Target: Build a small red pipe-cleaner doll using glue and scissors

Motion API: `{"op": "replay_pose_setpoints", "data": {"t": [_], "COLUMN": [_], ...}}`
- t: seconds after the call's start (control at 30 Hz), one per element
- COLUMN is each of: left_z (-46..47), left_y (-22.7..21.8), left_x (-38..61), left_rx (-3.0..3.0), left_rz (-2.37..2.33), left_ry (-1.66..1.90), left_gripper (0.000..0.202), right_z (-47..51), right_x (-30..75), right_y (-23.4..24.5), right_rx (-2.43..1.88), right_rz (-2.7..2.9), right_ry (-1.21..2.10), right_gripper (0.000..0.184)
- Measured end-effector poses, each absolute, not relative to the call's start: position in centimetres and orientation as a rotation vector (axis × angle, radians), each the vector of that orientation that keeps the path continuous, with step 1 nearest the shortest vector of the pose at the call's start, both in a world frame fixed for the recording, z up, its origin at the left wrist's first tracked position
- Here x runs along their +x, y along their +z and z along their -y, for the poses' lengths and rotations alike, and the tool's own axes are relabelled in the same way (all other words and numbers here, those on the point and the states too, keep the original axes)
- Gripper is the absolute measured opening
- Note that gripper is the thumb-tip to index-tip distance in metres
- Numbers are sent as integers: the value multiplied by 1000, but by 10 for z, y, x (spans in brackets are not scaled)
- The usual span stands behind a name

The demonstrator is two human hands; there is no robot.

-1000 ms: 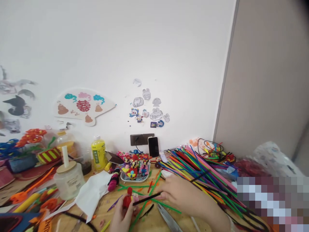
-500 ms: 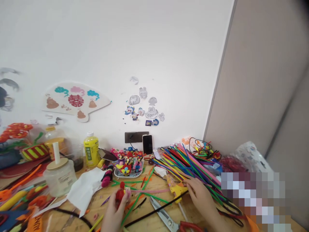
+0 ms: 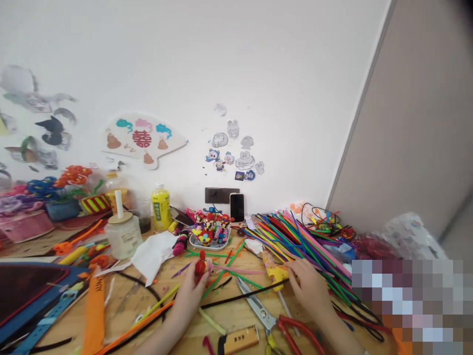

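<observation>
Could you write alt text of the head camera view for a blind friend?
The left hand holds a red pipe-cleaner figure, while the right hand rests by a yellow tool near a heap of colourful pipe cleaners on a wooden table.

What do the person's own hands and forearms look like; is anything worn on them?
The left hand and right hand are bare, with no gloves. The forearms show no sleeves, though a pale edge low on the right arm may be a cuff.

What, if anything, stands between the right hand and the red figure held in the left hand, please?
A yellow object sits at the right hand, and a pink pipe cleaner and a green one lie on the wooden table between it and the red figure in the left hand.
</observation>
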State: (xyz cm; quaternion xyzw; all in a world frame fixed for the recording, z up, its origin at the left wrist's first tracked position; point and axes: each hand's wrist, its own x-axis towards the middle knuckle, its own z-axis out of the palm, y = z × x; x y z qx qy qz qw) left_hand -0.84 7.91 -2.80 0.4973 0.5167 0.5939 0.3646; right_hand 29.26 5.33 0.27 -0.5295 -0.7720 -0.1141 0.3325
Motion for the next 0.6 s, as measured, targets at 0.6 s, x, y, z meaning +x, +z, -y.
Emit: {"op": "replay_pose_setpoints", "data": {"t": [0.6], "left_z": [-73], "left_y": [-17], "left_x": [1], "left_rx": [1177], "left_rz": [-1213], "left_ry": [1526], "left_gripper": [55], "right_z": [-40], "right_x": [269], "right_y": [6], "right_rx": [-1154], "right_rz": [2116], "right_ry": [-273], "right_gripper": [23]}}
